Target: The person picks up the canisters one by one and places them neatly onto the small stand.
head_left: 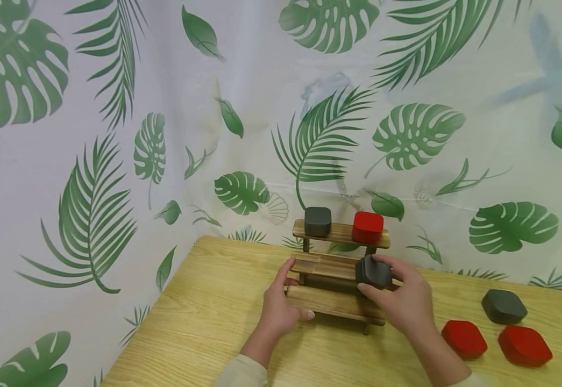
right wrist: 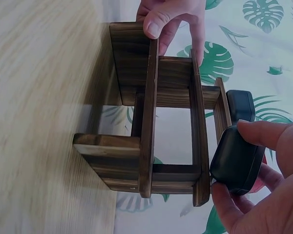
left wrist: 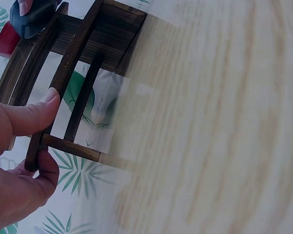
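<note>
A three-tier wooden stand [head_left: 329, 301] stands on the table near the patterned backdrop. My left hand [head_left: 281, 309] grips its left end; in the left wrist view the thumb [left wrist: 34, 114] lies on a step board and the fingers curl below it. With thumb and fingertips my right hand [head_left: 408, 301] pinches a dark grey rounded-square box [right wrist: 237, 161] at the right end of the middle step. The box's underside looks close to the board; contact cannot be told. On the top step sit another dark grey box [head_left: 317, 222], left, and a red box [head_left: 368, 227], right.
Right of the stand, a dark grey box [head_left: 504, 306] and two red boxes, one nearer the right arm [head_left: 464, 339] and one further right [head_left: 525, 346], lie on the wooden table [head_left: 189, 328]. A leaf-printed sheet [head_left: 261, 134] hangs behind and along the left.
</note>
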The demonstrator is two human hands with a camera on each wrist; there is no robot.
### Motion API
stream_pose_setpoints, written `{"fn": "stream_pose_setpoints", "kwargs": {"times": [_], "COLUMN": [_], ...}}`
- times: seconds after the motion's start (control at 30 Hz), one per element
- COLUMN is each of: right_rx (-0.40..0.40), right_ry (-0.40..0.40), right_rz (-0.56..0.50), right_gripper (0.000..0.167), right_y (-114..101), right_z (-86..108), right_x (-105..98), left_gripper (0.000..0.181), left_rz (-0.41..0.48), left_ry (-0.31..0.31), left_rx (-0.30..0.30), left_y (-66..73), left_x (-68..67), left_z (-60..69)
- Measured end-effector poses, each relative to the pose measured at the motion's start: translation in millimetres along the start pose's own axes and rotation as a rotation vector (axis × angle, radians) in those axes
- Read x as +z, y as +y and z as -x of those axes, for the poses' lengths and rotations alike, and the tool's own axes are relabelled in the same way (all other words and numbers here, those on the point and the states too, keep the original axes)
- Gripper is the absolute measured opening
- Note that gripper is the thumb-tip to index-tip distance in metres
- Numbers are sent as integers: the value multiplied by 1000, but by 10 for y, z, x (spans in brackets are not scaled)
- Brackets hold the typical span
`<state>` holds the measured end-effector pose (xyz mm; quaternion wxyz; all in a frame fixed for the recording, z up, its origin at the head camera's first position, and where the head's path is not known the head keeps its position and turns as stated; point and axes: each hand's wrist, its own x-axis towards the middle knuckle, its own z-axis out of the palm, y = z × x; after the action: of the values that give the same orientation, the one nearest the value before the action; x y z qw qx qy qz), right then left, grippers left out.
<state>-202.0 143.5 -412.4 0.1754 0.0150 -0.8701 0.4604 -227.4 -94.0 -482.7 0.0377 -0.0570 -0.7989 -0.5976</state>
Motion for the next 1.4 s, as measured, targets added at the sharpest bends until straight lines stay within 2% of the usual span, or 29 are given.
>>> {"fn": "stream_pose_setpoints", "kwargs": {"times": [0.17,0.47,1.13,1.4], "right_rx": [36,24,-4,-14], "right_ry": [-25,-28,-10,-14], "right_rz": [-16,-21,-20,-31], "right_gripper": [63,62,59,59], "right_y": [-34,-73,-156,-203], "right_z": [-1,-12,-49,-60], "right_x": [34,127,300,368], "left_gripper": [122,124,122,121], "left_rz": [7,17,17,23], "left_ry": [-5,-9,0,-2], "left_rx": [-1,-26,22,18], "left_y": [5,12,-26,-21], "left_x": [-2,4,-5,-9], "left_z": [0,11,2,2]}}
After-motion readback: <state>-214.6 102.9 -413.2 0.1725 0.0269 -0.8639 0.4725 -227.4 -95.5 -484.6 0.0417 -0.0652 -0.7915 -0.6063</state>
